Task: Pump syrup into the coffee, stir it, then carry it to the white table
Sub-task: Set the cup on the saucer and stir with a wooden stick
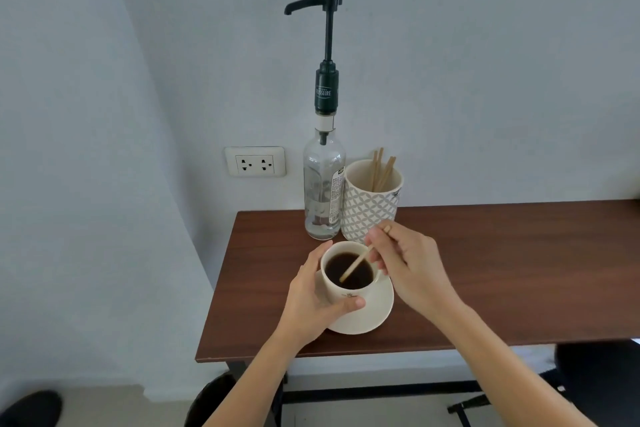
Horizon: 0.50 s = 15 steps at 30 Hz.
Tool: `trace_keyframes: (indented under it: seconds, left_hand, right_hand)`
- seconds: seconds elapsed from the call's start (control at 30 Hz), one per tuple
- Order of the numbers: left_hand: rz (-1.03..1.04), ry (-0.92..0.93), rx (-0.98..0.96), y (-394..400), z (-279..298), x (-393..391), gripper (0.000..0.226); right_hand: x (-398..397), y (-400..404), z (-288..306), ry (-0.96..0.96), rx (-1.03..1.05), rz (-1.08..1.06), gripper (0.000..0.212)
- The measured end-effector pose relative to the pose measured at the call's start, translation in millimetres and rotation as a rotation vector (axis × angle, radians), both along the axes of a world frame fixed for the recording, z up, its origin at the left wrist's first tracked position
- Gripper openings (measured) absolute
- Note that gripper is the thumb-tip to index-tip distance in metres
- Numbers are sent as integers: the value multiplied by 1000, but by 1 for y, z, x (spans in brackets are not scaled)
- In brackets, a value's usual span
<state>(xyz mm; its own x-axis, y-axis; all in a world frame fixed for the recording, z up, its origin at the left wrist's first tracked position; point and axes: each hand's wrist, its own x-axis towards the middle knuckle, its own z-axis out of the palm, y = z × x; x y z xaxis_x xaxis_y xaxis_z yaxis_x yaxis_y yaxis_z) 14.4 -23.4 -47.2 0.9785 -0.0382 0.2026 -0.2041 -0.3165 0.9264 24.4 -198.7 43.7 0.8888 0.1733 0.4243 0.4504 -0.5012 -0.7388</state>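
Observation:
A cream cup (pixel 346 291) full of dark coffee stands on a cream saucer (pixel 375 309) near the left end of a brown table (pixel 502 270). My left hand (pixel 313 295) wraps around the cup's left side. My right hand (pixel 407 264) pinches a wooden stir stick (pixel 355 264) whose lower end dips into the coffee. Behind the cup rises a clear syrup bottle (pixel 323 184) with a tall black pump (pixel 327 45), its spout pointing left.
A patterned white holder (pixel 372 205) with several wooden sticks stands right of the bottle. A double wall socket (pixel 255 161) sits on the white wall. Black table legs and a dark chair seat (pixel 599 374) show below at right.

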Motion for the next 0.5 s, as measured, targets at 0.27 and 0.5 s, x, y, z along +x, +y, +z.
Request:
trace_keyframes:
  seconds: [0.27, 0.5]
  left_hand:
    - [2, -12, 21, 2, 2, 0, 82]
    - [1, 2, -6, 1, 0, 0, 88]
  right_hand:
    - [10, -12, 10, -129, -148, -37, 40]
    - [16, 4, 8, -137, -99, -73, 29]
